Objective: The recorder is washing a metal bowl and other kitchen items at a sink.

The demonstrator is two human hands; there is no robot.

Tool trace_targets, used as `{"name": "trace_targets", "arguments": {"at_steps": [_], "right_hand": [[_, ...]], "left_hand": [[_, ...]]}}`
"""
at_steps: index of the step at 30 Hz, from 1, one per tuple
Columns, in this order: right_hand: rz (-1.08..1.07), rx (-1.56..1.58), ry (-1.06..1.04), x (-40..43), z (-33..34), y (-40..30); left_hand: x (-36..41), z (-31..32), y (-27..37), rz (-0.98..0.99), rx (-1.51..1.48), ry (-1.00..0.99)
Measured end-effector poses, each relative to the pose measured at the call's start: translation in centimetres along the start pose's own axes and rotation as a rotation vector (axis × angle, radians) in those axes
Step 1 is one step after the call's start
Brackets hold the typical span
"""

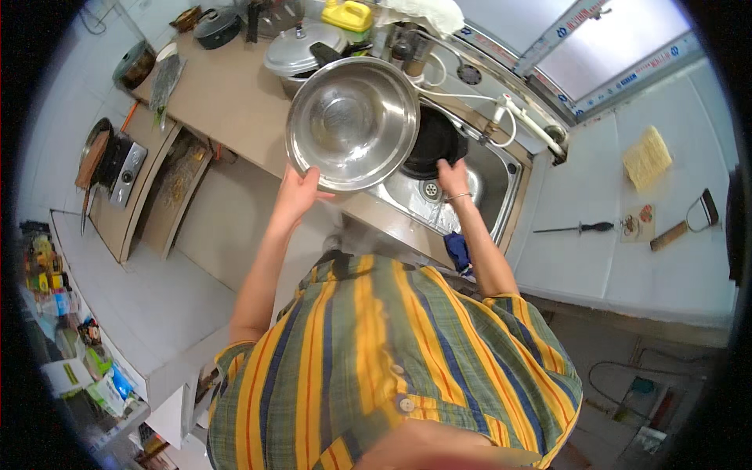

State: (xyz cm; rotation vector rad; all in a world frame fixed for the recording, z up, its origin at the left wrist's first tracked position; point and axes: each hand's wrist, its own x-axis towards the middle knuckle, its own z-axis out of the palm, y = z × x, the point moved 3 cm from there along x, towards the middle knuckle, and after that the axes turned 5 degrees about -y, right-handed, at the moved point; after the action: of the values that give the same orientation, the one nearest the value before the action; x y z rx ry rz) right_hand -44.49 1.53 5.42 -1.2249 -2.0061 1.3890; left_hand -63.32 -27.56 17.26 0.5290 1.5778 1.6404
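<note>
My left hand (298,194) grips the near rim of a wide stainless steel bowl (352,123), tilted so that its shiny inside faces me. Behind and to the right of the bowl, my right hand (453,177) holds the edge of a round black vessel (433,144) over the sink. The bowl hides part of that vessel, so its exact kind cannot be told. Below them lies the stainless steel sink (496,194), with its drain strainer (432,189) showing beside my right hand.
A lidded aluminium pot (305,50) stands behind the bowl, near a yellow jug (346,16). The white faucet (505,106) rises at the sink's back edge. A dark blue cloth (458,252) hangs at the counter front. Far left is a gas stove (126,175) bearing a wok.
</note>
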Motion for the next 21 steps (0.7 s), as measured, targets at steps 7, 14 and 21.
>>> {"name": "trace_targets", "arguments": {"at_steps": [7, 14, 21], "right_hand": [[-0.4, -0.389, 0.494, -4.7, -12.7, -9.2], [-0.59, -0.476, 0.668, -7.0, -18.1, -11.6], [-0.746, -0.522, 0.759, -8.1, -19.7, -13.8]], "left_hand": [[2.8, 6.8, 1.5, 0.874, 0.658, -0.002], [4.7, 10.9, 2.1, 1.063, 0.85, -0.223], [2.9, 13.3, 6.8, 1.398, 0.947, -0.145]]}}
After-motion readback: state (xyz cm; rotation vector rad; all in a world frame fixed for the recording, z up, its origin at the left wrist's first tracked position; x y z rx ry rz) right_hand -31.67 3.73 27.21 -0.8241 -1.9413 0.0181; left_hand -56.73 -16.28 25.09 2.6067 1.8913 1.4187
